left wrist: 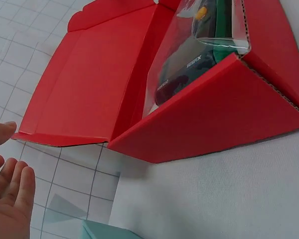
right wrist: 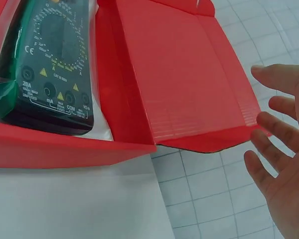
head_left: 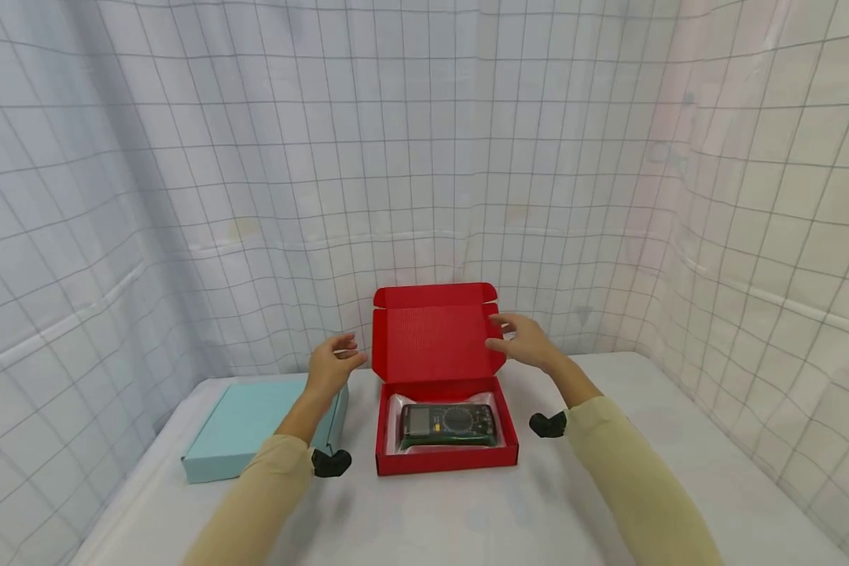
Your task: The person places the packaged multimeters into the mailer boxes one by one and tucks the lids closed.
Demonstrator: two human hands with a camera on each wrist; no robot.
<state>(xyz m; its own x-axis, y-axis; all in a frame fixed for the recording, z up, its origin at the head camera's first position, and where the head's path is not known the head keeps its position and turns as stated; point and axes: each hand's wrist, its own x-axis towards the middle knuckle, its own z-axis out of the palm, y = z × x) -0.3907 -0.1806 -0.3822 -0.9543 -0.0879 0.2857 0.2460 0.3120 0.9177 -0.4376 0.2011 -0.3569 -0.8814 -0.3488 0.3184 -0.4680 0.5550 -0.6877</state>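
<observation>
open hands [head_left: 332, 363] beside red box [head_left: 435, 342]

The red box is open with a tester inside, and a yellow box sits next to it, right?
Nearly. The red box is open, lid up, with the tester inside in clear wrap. But the box beside it is light blue, not yellow, and it is closed. The head view shows this, under the left hand.
</observation>
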